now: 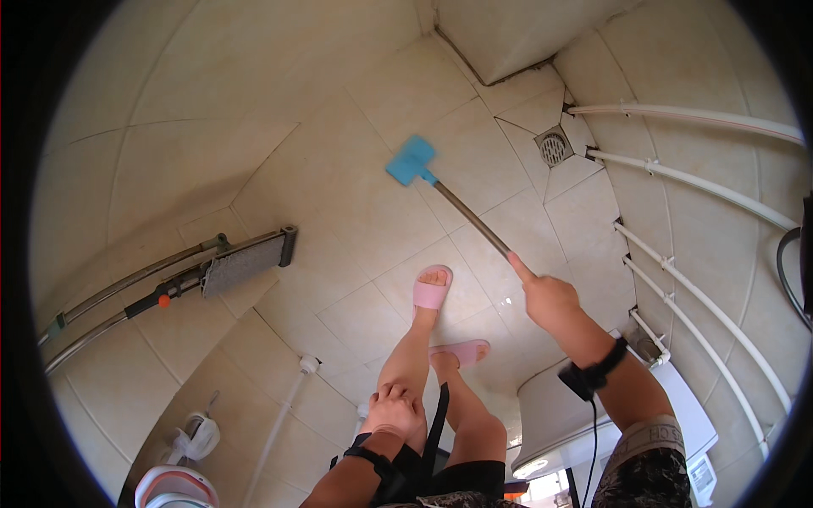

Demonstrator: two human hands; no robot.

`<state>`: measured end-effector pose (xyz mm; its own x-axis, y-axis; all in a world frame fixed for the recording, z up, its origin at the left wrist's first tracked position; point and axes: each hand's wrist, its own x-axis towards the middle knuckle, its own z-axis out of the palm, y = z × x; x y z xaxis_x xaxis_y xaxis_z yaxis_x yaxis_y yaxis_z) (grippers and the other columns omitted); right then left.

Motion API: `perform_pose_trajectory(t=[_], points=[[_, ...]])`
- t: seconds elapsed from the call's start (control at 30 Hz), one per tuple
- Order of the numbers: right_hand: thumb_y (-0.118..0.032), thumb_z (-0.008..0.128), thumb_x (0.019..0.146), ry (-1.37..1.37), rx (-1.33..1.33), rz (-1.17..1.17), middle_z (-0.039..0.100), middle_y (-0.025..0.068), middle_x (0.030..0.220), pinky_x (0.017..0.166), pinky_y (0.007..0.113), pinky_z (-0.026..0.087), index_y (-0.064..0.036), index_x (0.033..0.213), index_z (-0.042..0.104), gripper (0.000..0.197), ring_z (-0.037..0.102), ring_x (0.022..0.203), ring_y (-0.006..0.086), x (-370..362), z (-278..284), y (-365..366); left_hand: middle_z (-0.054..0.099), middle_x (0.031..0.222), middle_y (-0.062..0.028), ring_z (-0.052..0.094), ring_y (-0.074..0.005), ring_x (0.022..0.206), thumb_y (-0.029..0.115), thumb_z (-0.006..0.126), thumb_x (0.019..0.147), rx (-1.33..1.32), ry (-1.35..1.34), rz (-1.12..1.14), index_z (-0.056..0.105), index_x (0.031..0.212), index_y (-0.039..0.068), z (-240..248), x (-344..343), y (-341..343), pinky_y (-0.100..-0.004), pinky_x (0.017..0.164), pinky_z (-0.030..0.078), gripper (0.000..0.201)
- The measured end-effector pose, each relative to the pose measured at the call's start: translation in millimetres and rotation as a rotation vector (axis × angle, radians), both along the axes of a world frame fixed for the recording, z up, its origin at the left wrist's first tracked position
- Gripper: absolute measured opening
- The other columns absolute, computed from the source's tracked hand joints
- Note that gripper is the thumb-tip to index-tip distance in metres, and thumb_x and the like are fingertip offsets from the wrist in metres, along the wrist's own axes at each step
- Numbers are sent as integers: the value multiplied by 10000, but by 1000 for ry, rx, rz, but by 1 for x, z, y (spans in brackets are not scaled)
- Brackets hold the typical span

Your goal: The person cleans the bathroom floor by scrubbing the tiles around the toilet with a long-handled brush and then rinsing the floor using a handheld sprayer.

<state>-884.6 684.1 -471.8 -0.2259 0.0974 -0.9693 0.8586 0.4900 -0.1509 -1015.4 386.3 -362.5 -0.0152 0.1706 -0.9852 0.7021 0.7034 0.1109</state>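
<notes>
My right hand (550,301) is wrapped round the handle end of a long-handled floor brush (474,218). Its metal pole slants up and left to a flat, light-blue head (412,160), which is on or just over the tiles; motion blur hides the bristles or pad. One finger points along the pole. My left hand (396,411) holds nothing and rests over my bent knee, fingers lying on it slightly apart. My feet, in pink slippers (433,292), stand on the floor below the brush head.
Beige tiles cover floor and walls. A metal floor drain (554,147) sits in the far right corner. White pipes (677,173) line the right wall. Flat mops (246,262) lean at left, near a white pipe (288,406). A white rounded fixture (550,406) is at lower right.
</notes>
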Motion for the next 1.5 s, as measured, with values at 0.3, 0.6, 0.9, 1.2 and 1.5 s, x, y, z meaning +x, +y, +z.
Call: perform_pose_trajectory(t=[0.3, 0.6, 0.9, 1.2, 1.5], points=[[-44, 401, 781, 59, 147, -341, 621, 168, 938, 712, 406, 491, -268, 1391, 187, 685, 613, 859, 306, -91, -61, 5, 571, 1049, -19, 463, -231, 1087, 236, 514, 738, 183, 4, -17, 646, 883, 140, -4, 36, 26, -400, 885, 378, 218], [-80, 450, 805, -241, 210, -314, 592, 177, 726, 633, 426, 481, -361, 1374, 178, 690, 605, 688, 329, 254, 76, -116, 567, 1055, 2, 474, -225, 1065, 209, 547, 713, 227, 68, -167, 651, 828, 147, -16, 66, 38, -399, 869, 390, 167], [-186, 434, 871, -576, 480, -1198, 595, 243, 772, 657, 460, 456, -253, 1396, 118, 617, 576, 723, 405, 413, 104, -237, 581, 964, 31, 494, -209, 1012, 189, 558, 698, 433, 50, -545, 623, 727, 158, -17, 135, 55, -389, 800, 419, 78], [-209, 456, 851, -537, 221, -1633, 571, 280, 697, 599, 501, 431, -174, 1401, 133, 638, 548, 639, 448, 299, 167, -468, 598, 855, -25, 509, -237, 973, 196, 556, 705, 589, -54, -941, 632, 713, 98, 1, 195, 68, -410, 753, 427, 124], [-180, 469, 834, -377, 508, -1553, 590, 178, 672, 552, 453, 467, -269, 1385, 198, 621, 583, 625, 347, 405, 126, -391, 581, 971, 26, 475, -200, 1028, 234, 524, 730, 501, -178, -1359, 644, 811, 162, 32, 276, 68, -375, 789, 422, 162]])
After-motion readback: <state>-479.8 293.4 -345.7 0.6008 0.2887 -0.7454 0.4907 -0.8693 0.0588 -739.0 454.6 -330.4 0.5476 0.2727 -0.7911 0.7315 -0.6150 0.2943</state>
